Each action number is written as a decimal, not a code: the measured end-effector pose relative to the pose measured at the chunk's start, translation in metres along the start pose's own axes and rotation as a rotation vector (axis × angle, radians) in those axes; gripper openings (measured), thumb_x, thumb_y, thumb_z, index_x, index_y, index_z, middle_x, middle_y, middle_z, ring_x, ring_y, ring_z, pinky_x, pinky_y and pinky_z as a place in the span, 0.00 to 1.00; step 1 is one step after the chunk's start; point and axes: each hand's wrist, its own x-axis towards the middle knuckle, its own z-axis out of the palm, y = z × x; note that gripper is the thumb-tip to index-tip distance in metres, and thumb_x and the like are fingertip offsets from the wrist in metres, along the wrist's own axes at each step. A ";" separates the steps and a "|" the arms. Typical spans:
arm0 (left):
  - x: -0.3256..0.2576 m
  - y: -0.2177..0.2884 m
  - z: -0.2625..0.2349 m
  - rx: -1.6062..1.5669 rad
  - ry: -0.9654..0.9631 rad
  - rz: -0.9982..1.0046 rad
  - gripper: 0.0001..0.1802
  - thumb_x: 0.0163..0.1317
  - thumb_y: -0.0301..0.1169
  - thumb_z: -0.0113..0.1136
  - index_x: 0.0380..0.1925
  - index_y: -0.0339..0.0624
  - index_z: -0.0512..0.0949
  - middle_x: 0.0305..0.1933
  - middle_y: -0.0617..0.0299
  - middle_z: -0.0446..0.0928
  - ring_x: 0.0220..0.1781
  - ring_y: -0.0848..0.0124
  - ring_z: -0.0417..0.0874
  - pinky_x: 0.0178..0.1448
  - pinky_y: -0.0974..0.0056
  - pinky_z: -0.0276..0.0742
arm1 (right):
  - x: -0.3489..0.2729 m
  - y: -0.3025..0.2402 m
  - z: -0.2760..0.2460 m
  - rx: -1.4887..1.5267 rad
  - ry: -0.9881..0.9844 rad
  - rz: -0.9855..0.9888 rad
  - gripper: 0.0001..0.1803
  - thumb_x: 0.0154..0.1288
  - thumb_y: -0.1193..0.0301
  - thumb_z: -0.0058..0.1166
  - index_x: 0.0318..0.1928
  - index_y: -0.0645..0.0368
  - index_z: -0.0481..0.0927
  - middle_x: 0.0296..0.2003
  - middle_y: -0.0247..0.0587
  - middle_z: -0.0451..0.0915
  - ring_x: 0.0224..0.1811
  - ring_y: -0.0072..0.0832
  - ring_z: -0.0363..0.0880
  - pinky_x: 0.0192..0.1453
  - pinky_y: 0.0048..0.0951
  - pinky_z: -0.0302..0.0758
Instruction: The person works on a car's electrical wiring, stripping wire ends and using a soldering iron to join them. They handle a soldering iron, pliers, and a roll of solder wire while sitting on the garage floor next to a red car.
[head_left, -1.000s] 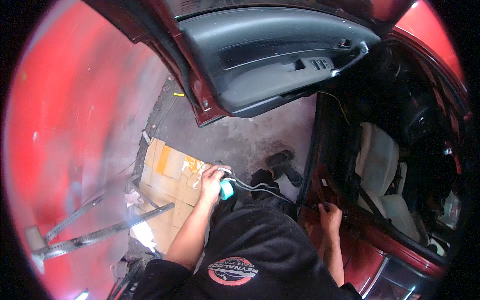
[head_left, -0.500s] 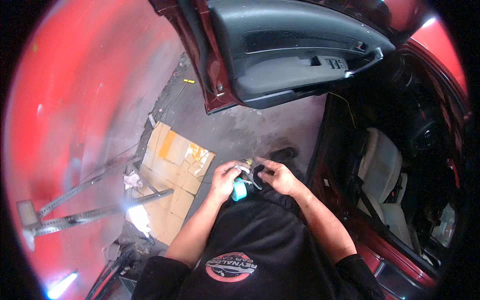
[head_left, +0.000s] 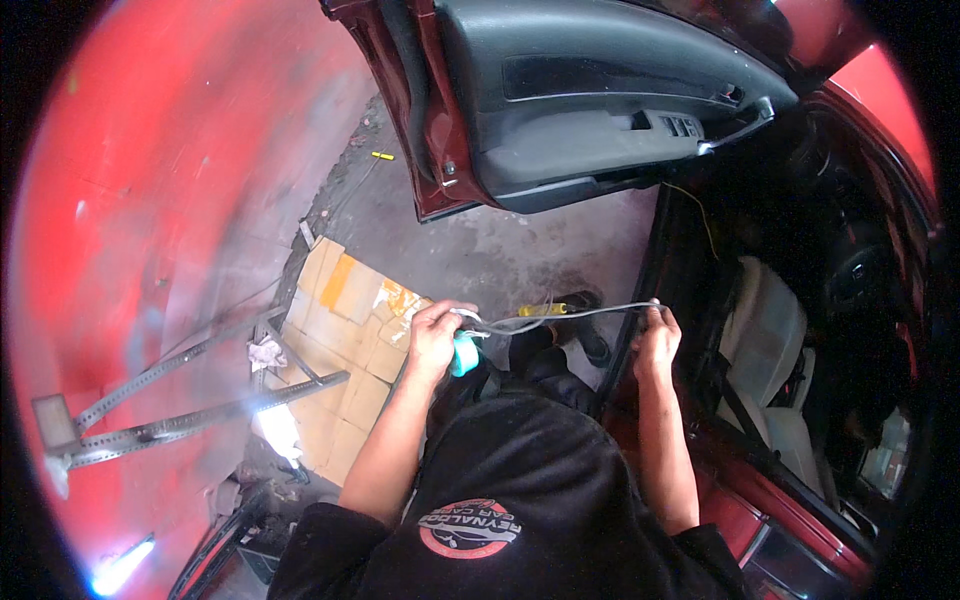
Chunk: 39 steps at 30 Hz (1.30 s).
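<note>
A thin grey cable (head_left: pixel 600 309) is stretched between my two hands, in front of my body. My left hand (head_left: pixel 434 338) is closed round its looped left part. A teal ring, looking like a roll of tape (head_left: pixel 465 355), hangs just under that hand; whether the fingers also grip it is hidden. Farther right, my right hand (head_left: pixel 656 340) pinches the cable's other part at the fingertips. Behind the cable shows a yellow, handle-like piece (head_left: pixel 543 309); I cannot tell whether it is attached.
An open dark red car door (head_left: pixel 610 140) stands ahead, with the car seat (head_left: pixel 765 330) to the right. Flattened cardboard (head_left: pixel 340 350) lies on the floor at left, beside a perforated metal frame (head_left: pixel 190 432). A yellow-ended piece (head_left: pixel 383 155) lies farther off. My shoe (head_left: pixel 594 345) shows below the cable.
My right hand has moved right, away from the left one, drawing the cable out straight. My left hand has shifted slightly left and up, with the teal roll beneath it.
</note>
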 end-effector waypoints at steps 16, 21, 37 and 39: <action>-0.017 0.064 0.007 -0.295 -0.155 0.078 0.16 0.57 0.28 0.52 0.40 0.27 0.80 0.38 0.42 0.84 0.32 0.65 0.84 0.38 0.64 0.81 | -0.035 0.030 0.001 -0.995 -0.839 -0.019 0.28 0.52 0.54 0.69 0.45 0.65 0.84 0.42 0.57 0.84 0.46 0.44 0.83 0.53 0.37 0.76; -0.025 0.071 0.009 -0.200 -0.284 0.120 0.14 0.58 0.23 0.50 0.40 0.28 0.81 0.42 0.47 0.84 0.42 0.65 0.85 0.50 0.63 0.80 | -0.030 0.061 0.001 -1.176 -0.890 -0.219 0.24 0.51 0.53 0.69 0.40 0.60 0.86 0.34 0.56 0.84 0.41 0.45 0.84 0.48 0.38 0.78; -0.050 0.039 0.069 0.354 -0.147 0.187 0.08 0.60 0.23 0.62 0.40 0.36 0.84 0.33 0.62 0.82 0.37 0.76 0.82 0.42 0.70 0.77 | -0.059 0.074 0.001 -1.150 -0.855 -0.160 0.20 0.56 0.62 0.56 0.49 0.56 0.83 0.45 0.53 0.83 0.48 0.50 0.81 0.56 0.44 0.76; -0.055 0.036 0.078 0.420 -0.107 0.261 0.08 0.59 0.24 0.63 0.39 0.38 0.85 0.34 0.58 0.83 0.36 0.73 0.84 0.40 0.69 0.78 | -0.074 0.037 0.004 -0.973 -0.793 -0.151 0.21 0.55 0.65 0.56 0.50 0.58 0.83 0.44 0.55 0.83 0.48 0.48 0.83 0.56 0.41 0.77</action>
